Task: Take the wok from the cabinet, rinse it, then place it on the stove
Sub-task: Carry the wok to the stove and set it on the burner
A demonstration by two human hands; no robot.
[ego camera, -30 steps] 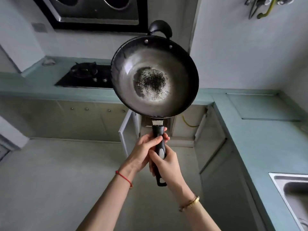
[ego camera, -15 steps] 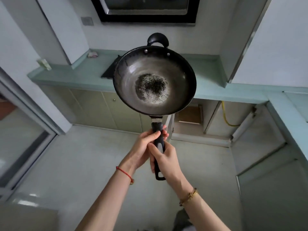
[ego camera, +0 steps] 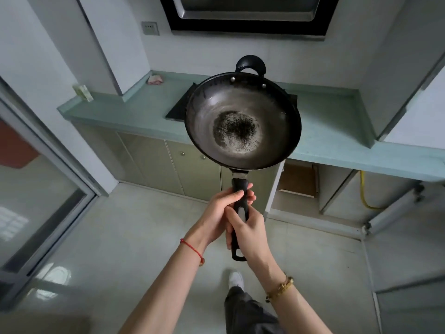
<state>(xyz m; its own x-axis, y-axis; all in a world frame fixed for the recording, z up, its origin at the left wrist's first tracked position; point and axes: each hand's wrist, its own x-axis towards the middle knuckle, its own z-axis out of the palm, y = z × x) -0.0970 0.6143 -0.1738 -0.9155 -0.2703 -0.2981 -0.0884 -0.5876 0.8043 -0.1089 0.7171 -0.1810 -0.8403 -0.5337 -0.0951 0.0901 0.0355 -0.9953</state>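
Observation:
A black wok (ego camera: 243,121) with a dark speckled patch in its bottom hangs in the air in front of me, above the counter's edge. Its long black handle points toward me. My left hand (ego camera: 220,213) grips the upper part of the handle and my right hand (ego camera: 250,231) grips the lower part. The black stove (ego camera: 179,109) lies on the green counter, mostly hidden behind the wok. The open cabinet (ego camera: 298,180) sits below the counter, to the right of the wok's handle.
The green counter (ego camera: 125,112) runs along the far wall, with a range hood (ego camera: 245,13) above. A pink cloth (ego camera: 155,79) lies at the back left. A glass sliding door (ego camera: 36,189) stands at left. A yellow hose (ego camera: 364,194) hangs under the counter at right.
My view has swung left, away from the sink corner; the stove counter now lies straight ahead. Both hands keep the same grip on the wok's handle.

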